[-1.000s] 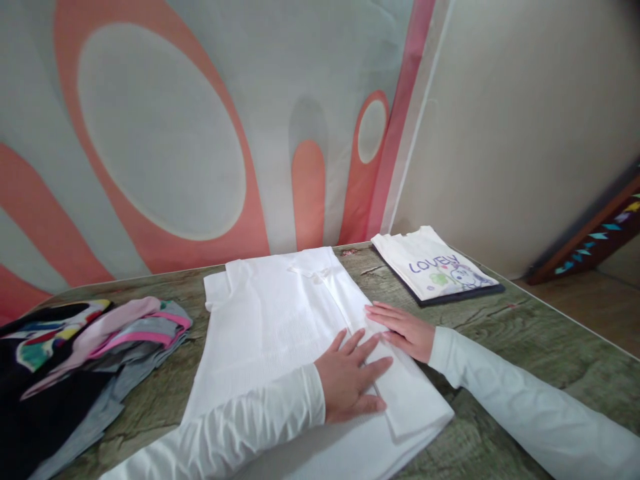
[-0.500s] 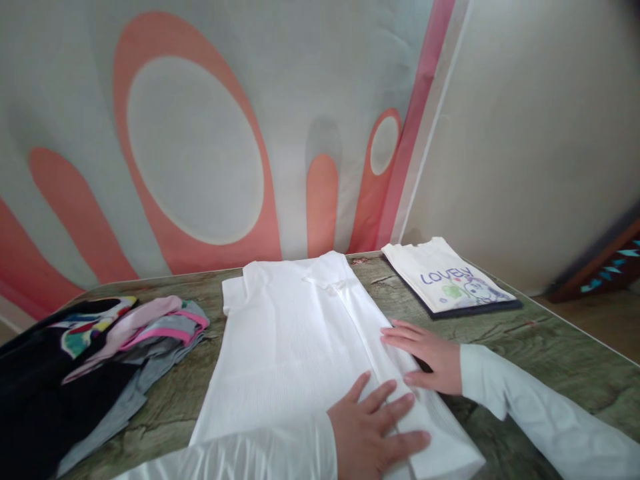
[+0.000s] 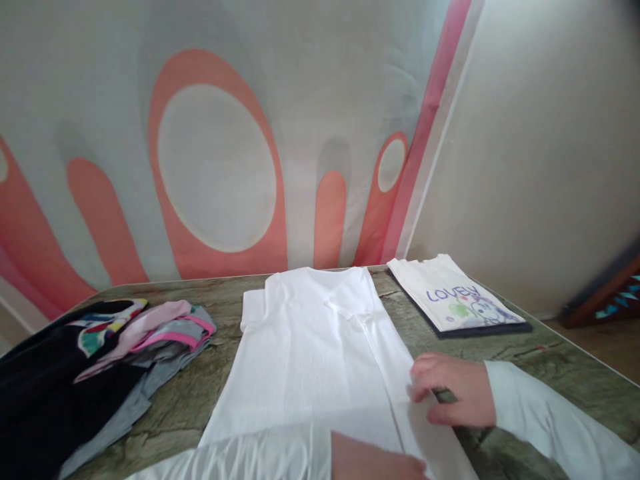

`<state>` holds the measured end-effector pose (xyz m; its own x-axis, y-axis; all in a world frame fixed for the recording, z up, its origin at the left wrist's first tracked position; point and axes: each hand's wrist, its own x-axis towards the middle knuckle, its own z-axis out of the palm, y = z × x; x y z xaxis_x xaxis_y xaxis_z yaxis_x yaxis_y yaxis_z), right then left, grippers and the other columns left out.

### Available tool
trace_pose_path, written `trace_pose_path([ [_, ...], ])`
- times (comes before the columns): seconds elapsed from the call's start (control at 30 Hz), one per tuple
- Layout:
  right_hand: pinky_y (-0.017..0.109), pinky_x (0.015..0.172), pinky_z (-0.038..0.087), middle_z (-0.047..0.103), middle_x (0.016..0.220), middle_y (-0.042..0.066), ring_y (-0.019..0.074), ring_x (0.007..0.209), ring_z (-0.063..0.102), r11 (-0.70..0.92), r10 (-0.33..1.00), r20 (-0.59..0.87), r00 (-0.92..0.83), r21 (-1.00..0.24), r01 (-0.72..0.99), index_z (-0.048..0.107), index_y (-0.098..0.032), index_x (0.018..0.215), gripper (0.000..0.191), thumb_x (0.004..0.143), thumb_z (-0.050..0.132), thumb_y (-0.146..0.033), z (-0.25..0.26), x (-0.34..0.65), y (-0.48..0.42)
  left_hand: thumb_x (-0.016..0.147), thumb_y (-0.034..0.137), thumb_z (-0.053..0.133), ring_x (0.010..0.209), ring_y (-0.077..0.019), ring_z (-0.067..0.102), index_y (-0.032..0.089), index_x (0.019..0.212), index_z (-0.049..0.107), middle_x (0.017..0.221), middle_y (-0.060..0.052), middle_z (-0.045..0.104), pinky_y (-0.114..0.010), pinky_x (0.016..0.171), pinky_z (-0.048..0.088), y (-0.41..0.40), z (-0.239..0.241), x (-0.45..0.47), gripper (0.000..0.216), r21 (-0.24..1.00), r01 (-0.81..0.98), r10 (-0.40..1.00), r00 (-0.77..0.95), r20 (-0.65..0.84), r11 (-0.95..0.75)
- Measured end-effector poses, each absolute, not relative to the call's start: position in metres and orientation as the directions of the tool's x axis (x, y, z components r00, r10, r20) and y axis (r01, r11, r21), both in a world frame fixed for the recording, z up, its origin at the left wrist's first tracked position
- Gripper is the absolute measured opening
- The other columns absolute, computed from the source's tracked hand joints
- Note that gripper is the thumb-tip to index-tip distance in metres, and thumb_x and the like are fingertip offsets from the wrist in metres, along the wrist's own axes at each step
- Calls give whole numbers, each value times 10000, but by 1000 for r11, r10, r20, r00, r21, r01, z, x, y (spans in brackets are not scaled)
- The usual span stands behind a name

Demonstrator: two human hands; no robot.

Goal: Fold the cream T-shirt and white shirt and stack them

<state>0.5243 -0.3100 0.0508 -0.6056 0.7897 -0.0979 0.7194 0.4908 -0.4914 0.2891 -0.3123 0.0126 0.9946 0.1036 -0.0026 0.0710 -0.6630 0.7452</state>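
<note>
A white short-sleeved shirt (image 3: 310,360) lies spread on the table, its right side folded inward along a long crease. At the left of the shirt one sleeve sticks out. My right hand (image 3: 457,390) is at the shirt's right edge, its fingers bent and slightly blurred, the thumb apart from them. Over the lower part of the shirt, my left hand (image 3: 373,460) is cut off by the bottom of the view. Only its back shows, so its fingers are mostly hidden.
A pile of clothes (image 3: 165,333), black, pink and grey, lies on the left of the wood-patterned table (image 3: 230,283). At the back right sits a folded white shirt (image 3: 450,293) marked "LOVELY", atop dark cloth. A patterned wall panel (image 3: 300,87) stands behind the table.
My right hand's flat fingers have bent at the shirt's edge. My left hand has moved down, partly out of view. The camera view has shifted, so the shirt appears lower and farther right.
</note>
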Motion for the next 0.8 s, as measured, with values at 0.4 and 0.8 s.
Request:
trace_pose_path([
  [0.4, 304, 745, 464, 665, 861, 66, 148, 739, 599, 155, 971, 236, 21, -698, 699, 622, -142, 906, 339, 615, 501, -16, 12, 575, -76, 731, 199, 570, 1076, -230, 464, 202, 976, 591, 1077, -80, 530, -342, 973, 290, -126, 16, 295, 246, 784, 503, 927, 272, 256, -364],
  [0.8, 318, 874, 424, 663, 940, 35, 109, 905, 592, 337, 930, 364, -50, -794, 505, 486, -180, 1131, 440, 717, 406, -56, -40, 579, 9, 807, 338, 470, 942, -217, 495, 279, 1151, 470, 972, -27, 572, -367, 830, 338, -115, -4, 289, 349, 470, 752, 878, 316, 359, -462],
])
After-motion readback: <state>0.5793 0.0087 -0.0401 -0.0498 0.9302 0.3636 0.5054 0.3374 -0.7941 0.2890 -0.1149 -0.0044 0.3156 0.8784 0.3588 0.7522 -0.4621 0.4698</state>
